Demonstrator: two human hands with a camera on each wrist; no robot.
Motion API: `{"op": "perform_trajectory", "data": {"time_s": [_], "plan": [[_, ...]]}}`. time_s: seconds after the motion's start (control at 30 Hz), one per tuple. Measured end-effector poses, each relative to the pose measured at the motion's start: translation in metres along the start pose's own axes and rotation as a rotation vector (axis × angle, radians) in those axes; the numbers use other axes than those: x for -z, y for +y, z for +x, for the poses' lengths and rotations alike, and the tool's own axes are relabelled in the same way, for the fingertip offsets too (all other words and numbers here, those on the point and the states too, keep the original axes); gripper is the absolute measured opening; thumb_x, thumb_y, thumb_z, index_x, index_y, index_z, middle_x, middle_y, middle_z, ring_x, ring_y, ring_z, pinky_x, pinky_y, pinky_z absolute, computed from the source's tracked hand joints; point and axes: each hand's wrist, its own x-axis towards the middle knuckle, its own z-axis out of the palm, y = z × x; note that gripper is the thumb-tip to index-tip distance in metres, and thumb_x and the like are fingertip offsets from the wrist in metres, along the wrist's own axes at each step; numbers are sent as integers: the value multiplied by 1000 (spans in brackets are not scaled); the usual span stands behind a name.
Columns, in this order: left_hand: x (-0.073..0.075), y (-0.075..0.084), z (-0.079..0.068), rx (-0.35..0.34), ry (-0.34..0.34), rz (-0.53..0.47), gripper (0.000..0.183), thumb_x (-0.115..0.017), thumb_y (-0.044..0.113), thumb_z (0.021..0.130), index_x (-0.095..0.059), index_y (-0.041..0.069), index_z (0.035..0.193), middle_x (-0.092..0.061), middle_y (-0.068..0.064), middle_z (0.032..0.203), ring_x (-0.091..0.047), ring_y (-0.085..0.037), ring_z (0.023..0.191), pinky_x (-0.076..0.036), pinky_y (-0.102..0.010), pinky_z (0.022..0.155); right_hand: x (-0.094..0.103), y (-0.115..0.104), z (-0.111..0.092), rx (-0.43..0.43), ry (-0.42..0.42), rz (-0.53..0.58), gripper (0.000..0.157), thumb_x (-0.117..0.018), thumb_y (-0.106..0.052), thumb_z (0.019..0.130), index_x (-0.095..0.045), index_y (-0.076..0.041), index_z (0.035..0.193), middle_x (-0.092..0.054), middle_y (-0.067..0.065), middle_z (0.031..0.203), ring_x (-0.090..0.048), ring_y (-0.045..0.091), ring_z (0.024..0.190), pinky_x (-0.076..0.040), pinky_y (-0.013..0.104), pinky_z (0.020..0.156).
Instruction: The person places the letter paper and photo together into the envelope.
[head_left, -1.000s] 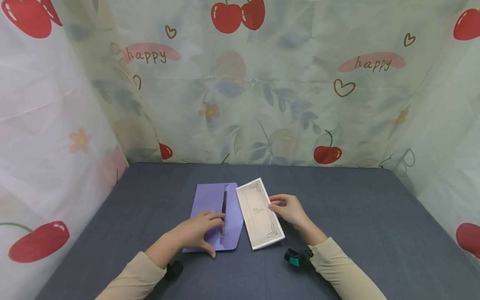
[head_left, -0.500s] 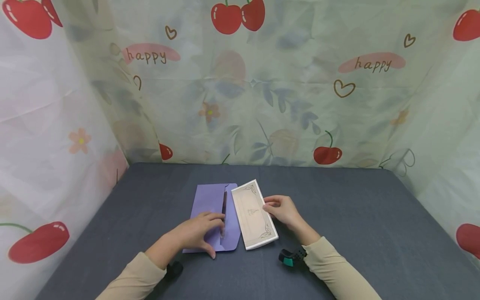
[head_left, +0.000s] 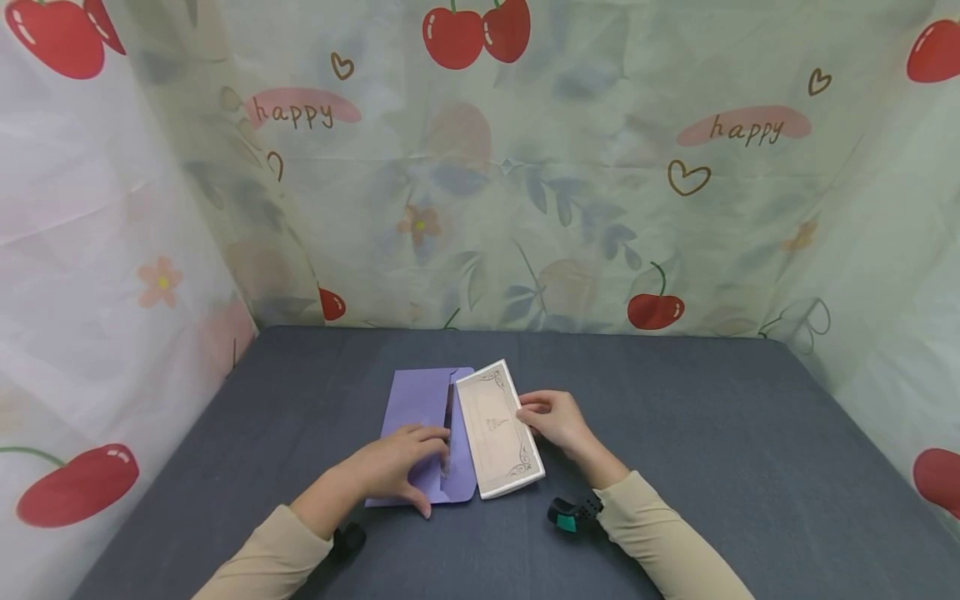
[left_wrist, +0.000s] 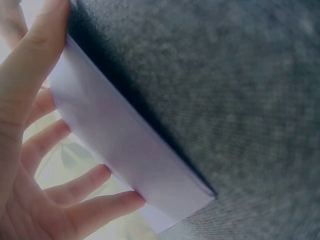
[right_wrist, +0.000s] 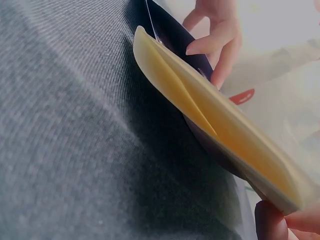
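My left hand rests on a lilac envelope. Its fingertips lie along the envelope's dark slot, and the thumb reaches the near edge. In the left wrist view the spread fingers touch the lilac paper. My right hand pinches the right long edge of a cream folded card with ornate corners. The card is tilted over the envelope's flap. From the right wrist view, the card's folds gape apart, yellowish inside; part of the right fingers shows at its lower end.
A dark grey cloth covers the table. Behind and at both sides hangs a pale printed curtain with cherries and hearts. A black device with a teal patch is under the right wrist.
My right hand has moved left with the folded card, which now overlaps more of the envelope's flap. The left hand and the envelope have stayed in place.
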Motion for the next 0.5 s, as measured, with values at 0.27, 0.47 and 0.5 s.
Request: {"op": "perform_trajectory", "data": {"time_s": [0.27, 0.47, 0.5], "plan": [[-1, -1, 0, -21, 16, 16, 60, -82, 45, 59, -56, 15, 103, -50, -12, 136, -48, -37, 122, -41, -49, 100, -4, -3, 0, 0, -6, 8, 24, -66, -3, 82, -66, 5, 105, -70, 19, 93, -63, 9, 66, -55, 24, 60], [-1, 0, 0, -35, 24, 30, 61, -82, 45, 59, -56, 14, 104, -51, -13, 135, -48, -36, 122, -42, -48, 100, -6, -5, 1, -3, -1, 1, 24, -66, -2, 82, -66, 5, 104, -70, 19, 93, -63, 9, 67, -55, 25, 60], [-1, 0, 0, -35, 24, 30, 61, -82, 45, 59, -56, 14, 104, -51, -13, 135, -48, -36, 122, -42, -48, 100, -6, -6, 1, -3, 2, 2, 24, -66, -2, 82, -66, 5, 104, -70, 19, 93, -63, 9, 67, -55, 25, 60]]}}
